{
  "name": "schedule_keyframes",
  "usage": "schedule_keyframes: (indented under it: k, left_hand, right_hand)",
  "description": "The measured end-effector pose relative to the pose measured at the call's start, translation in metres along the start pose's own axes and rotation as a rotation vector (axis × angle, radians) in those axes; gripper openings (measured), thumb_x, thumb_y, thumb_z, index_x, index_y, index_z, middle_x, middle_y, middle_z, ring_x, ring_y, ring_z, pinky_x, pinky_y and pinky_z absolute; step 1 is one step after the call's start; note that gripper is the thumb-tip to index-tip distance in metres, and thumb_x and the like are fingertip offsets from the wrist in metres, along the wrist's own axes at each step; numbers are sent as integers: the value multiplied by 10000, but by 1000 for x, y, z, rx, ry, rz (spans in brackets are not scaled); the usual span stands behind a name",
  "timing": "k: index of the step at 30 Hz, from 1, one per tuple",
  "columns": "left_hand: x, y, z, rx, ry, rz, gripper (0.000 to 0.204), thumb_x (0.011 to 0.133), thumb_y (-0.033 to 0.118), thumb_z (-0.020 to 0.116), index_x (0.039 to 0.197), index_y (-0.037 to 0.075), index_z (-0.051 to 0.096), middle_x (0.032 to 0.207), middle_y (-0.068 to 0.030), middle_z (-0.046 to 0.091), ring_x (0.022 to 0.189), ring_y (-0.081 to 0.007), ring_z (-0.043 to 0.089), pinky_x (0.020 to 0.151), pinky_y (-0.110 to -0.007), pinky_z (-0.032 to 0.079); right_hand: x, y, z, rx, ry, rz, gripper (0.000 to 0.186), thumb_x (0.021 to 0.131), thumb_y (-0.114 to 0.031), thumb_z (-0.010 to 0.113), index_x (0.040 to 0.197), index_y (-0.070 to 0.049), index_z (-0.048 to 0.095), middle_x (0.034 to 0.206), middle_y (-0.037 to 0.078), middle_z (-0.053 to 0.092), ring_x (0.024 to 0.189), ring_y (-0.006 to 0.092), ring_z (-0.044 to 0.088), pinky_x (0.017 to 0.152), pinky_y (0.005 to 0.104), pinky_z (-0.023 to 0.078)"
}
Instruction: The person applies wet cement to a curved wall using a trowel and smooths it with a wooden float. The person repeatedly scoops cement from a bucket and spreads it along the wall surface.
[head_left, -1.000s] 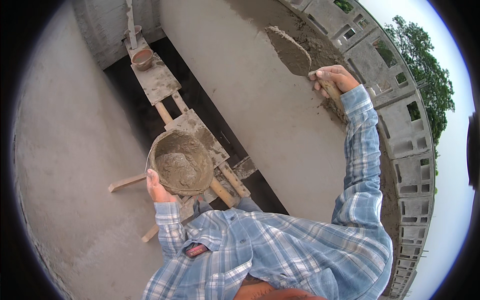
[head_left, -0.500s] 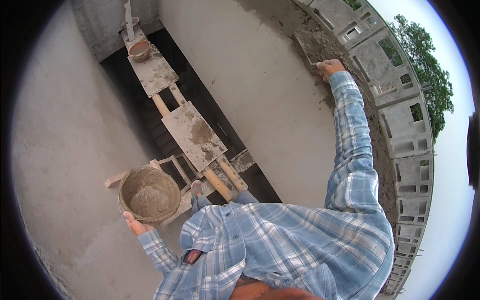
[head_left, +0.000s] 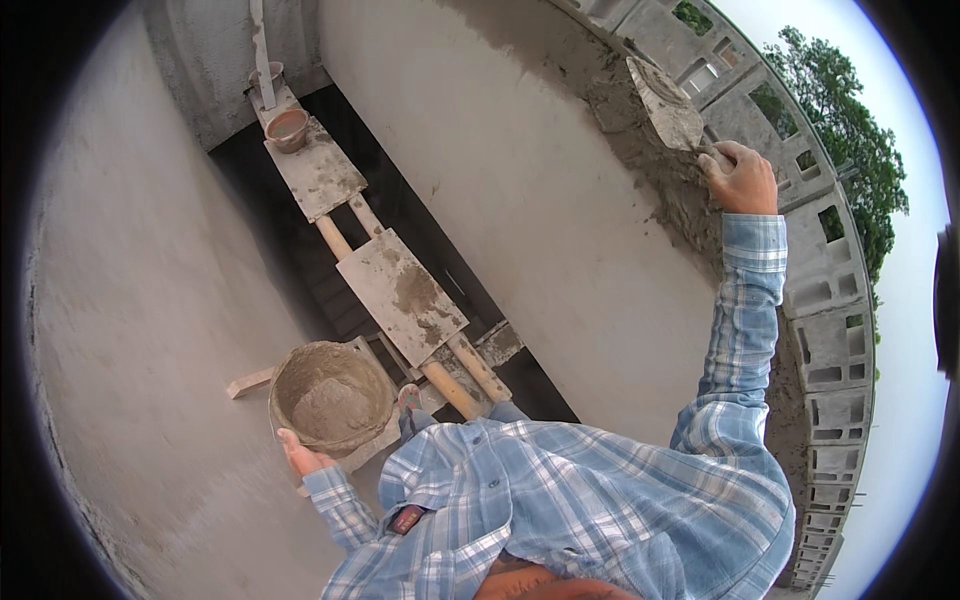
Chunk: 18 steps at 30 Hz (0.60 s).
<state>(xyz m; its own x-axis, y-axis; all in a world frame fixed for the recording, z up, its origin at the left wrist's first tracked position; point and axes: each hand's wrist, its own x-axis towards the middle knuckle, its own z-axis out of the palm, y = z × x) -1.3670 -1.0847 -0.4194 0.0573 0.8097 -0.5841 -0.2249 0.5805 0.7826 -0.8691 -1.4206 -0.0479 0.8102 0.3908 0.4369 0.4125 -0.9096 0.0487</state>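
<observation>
In my right hand [head_left: 742, 178] is a trowel [head_left: 664, 103], gripped by its handle, its mortar-smeared blade raised over the top edge of the wall. Rough wet mortar [head_left: 650, 150] runs along that edge, just beside the blade. My left hand [head_left: 303, 455] is at the lower left, its fingers curled against the near rim of a round pan [head_left: 283, 380]. Inside the pan lies a heap of grey mortar [head_left: 335, 408]. Part of the left hand's grip is hidden by the pan.
Planks [head_left: 400, 295] spattered with mortar lie on bamboo poles [head_left: 450, 390] across a dark gap between two walls. A reddish bowl [head_left: 288, 130] rests on the far plank. A wooden bar [head_left: 250, 382] sticks out beside the pan. Beyond the wall stand block buildings and a tree [head_left: 850, 130].
My right hand has drawn back to the right with the trowel, lifting its blade off the mortared edge so its face shows. The pan stays in my left hand.
</observation>
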Motion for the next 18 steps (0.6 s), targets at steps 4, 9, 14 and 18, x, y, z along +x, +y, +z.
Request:
schedule_keyframes:
  k: [4, 9, 14, 18]
  left_hand:
    - [-1, 2, -1, 9, -90, 26, 767, 991, 509, 541, 1473, -47, 323, 1490, -235, 393, 1357, -356, 433, 1141, -492, 378]
    - [-17, 14, 18, 12, -121, 29, 723, 990, 500, 550, 1437, -41, 375, 1442, -214, 447, 1321, -333, 471, 1118, -479, 404]
    - [-7, 2, 24, 122, -196, 57, 645, 999, 484, 549, 1379, -26, 446, 1392, -189, 482, 1226, -295, 533, 1019, -443, 479]
    - [-13, 15, 39, 123, -235, 76, 519, 1007, 461, 553, 1230, -8, 541, 1239, -128, 581, 1176, -230, 550, 1000, -409, 477]
  right_hand:
    - [4, -39, -24, 652, -285, -126, 395, 868, -336, 713, 1027, 26, 723, 834, 110, 713, 726, 209, 664, 690, 309, 520]
    - [48, -46, 30, 1045, -587, -72, 371, 895, -347, 694, 969, 16, 718, 712, 48, 609, 623, 124, 554, 574, 292, 447]
    - [52, 19, 25, 355, -348, 175, 341, 889, -318, 677, 926, 18, 724, 727, 101, 641, 653, 174, 607, 607, 344, 465]
    - [-45, -65, 31, 296, -467, -164, 309, 828, -268, 694, 952, 14, 724, 814, 159, 698, 753, 276, 669, 724, 389, 510]
